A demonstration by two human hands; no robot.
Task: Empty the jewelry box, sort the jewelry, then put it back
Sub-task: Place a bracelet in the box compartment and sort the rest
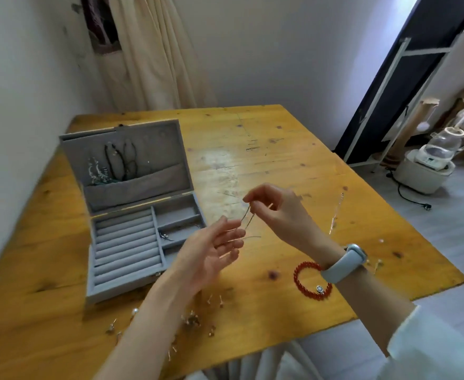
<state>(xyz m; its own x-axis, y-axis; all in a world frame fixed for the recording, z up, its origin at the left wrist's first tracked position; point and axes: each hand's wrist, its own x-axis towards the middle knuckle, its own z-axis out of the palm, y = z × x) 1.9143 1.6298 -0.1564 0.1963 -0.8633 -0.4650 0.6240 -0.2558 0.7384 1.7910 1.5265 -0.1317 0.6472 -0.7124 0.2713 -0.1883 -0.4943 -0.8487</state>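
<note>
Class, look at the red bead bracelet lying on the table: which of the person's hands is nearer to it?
Right. The right hand hangs just beyond the red bead bracelet, pinching a thin chain. The left hand is open, farther to the bracelet's left, toward the jewelry box.

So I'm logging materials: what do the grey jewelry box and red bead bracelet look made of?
Grey jewelry box: looks lined in matte, velvet-like fabric, with soft padded ring rolls. Red bead bracelet: glossy round beads, glass or stone, unclear which, plus a small silvery metal charm.
</note>
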